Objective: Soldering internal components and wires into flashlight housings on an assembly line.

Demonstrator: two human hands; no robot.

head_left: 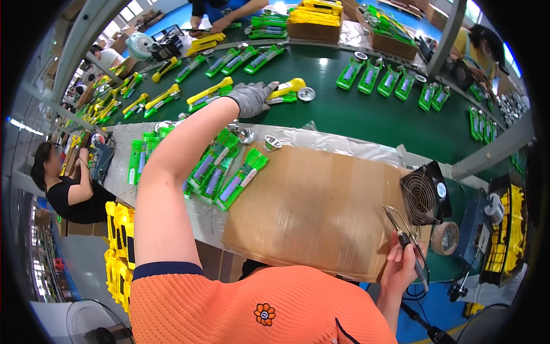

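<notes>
My left hand (250, 100), in a grey knitted glove, reaches far out over the green belt. Its fingers close on the near end of a yellow and green plastic housing (288, 89); a round silvery reflector (306, 94) lies at the housing's other end. My right hand (399, 266), ungloved, grips a soldering iron (405, 239) low at the right, its tip angled up over the brown cardboard sheet (309, 200). Below my left forearm lie several green housings (242, 179) with purple-grey cells and thin wires, beside small reflectors (273, 143).
A black fan (425, 195), a tape roll (445, 238) and a blue-grey box (472, 229) stand right of the cardboard. More green housings (387, 81) line the belt (326, 114). Co-workers sit across and at left. Yellow housings (119, 252) are stacked by my left side.
</notes>
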